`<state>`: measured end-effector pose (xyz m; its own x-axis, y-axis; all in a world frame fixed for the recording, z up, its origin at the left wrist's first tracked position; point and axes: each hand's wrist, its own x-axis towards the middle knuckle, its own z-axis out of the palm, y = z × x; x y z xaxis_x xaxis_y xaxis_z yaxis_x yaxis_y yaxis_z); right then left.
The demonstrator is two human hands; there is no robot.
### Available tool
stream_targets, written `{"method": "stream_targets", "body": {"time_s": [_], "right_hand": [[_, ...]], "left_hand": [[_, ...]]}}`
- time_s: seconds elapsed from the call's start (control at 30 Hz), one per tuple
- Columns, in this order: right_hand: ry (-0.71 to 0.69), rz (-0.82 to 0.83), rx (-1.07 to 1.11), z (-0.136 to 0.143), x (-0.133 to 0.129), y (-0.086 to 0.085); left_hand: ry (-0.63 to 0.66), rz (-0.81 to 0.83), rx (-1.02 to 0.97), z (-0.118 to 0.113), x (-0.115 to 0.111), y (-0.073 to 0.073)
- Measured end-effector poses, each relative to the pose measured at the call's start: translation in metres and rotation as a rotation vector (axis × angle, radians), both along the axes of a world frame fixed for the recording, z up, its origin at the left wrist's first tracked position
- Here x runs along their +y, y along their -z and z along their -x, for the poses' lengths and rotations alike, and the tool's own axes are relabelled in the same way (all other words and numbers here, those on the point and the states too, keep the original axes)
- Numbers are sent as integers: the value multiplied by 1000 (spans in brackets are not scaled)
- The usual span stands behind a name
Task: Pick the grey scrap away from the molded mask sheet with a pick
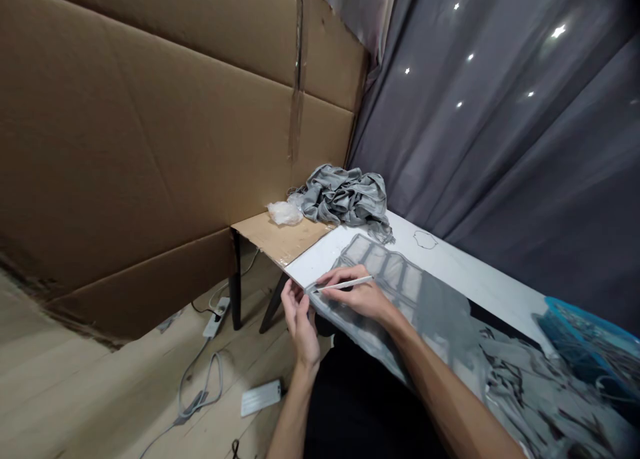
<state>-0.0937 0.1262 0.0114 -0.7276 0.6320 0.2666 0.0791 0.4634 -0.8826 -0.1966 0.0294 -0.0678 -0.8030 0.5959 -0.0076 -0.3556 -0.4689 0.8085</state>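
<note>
In the head view we have a grey sheet (425,299) with pale panels, lying on the white table (505,282) along its near side. Its left end reaches the near left corner of the tabletop, and both hands are at that end. Our right hand (361,295) has its thumb and fingers closed on a slim white tool (347,284), the tip pointing left at the sheet's edge. Our left hand (301,322) is just beside that tip, at the table corner, fingers curled and thumb raised near them; we cannot tell whether they pinch the sheet or only steady it.

As to how far along we are, the sheet is laid out with its panels showing, and we judge the work to be at this one corner. We can make out no finished mark or cut there, so that spot looks undone to us; whether the rest of the edge has been worked, we cannot tell.

At the far left a heap of grey cloth (345,195) sits crumpled, a clear bag (285,212) at its left. Near right, loose grey scraps (537,385) lie beside a blue basket (555,332). These may be worked or waiting; nothing shows which. A thin loop (425,239) lies on the tabletop beyond the sheet.
</note>
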Motion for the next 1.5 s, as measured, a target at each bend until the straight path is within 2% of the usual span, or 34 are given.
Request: {"method": "stream_targets", "body": {"time_s": [0.1,0.27,0.37,0.47,0.63,0.73,0.8,0.93,1.07,1.17,1.27,1.33,1.4,1.5], "right_hand": [[11,-17,5,0,-1,0],[54,-97,-6,0,-2,0],[148,-160,0,2,-1,3],[251,-135,27,2,2,4],[423,-137,149,-10,18,-13],[496,-148,136,-27,33,-25],[487,-155,59,-40,42,-27],[392,-117,-114,-62,51,-13],[422,-57,-10,-68,45,5],[389,-126,-50,-67,39,7],[340,-177,-74,-68,37,3],[317,-175,-62,-68,37,2],[312,-174,-63,-69,37,2],[317,-176,-79,-69,36,2]], "left_hand": [[23,12,25,1,2,1],[86,61,123,2,7,17],[112,156,175,3,10,25],[100,184,189,6,10,26],[24,202,186,10,8,24],[-47,202,190,12,7,19],[-88,196,197,12,5,14],[-186,207,250,12,-2,1],[-334,250,470,9,-14,-17],[-322,196,614,4,-22,-33],[-252,108,667,-9,-28,-49],[-187,56,665,-28,-35,-59],[-75,-26,676,-59,-47,-65],[271,-361,988,-125,-70,-59]]}}
